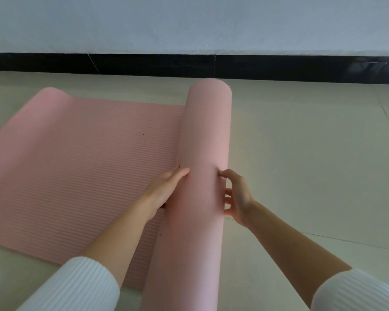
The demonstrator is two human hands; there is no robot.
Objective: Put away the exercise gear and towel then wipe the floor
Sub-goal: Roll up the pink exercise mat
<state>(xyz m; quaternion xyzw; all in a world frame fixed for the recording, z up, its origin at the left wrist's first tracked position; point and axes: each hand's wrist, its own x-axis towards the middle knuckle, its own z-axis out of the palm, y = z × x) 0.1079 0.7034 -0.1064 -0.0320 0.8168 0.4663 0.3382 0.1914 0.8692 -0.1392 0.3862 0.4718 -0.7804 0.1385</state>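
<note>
A pink ribbed exercise mat [76, 167] lies flat on the pale tiled floor, stretching to the left. Its right part is wound into a thick smooth roll [202, 140] that runs from the bottom of the view up toward the wall. My left hand [164, 189] rests against the roll's left side, where roll and flat mat meet, with fingers straight. My right hand [236, 196] presses the roll's right side, thumb on top and fingertips curled against it. No towel is in view.
A white wall with a black skirting band [144, 63] runs across the back, close to the roll's far end. Pale floor tiles [312, 153] spread to the right of the roll. White ribbed sleeves cover both forearms near the bottom edge.
</note>
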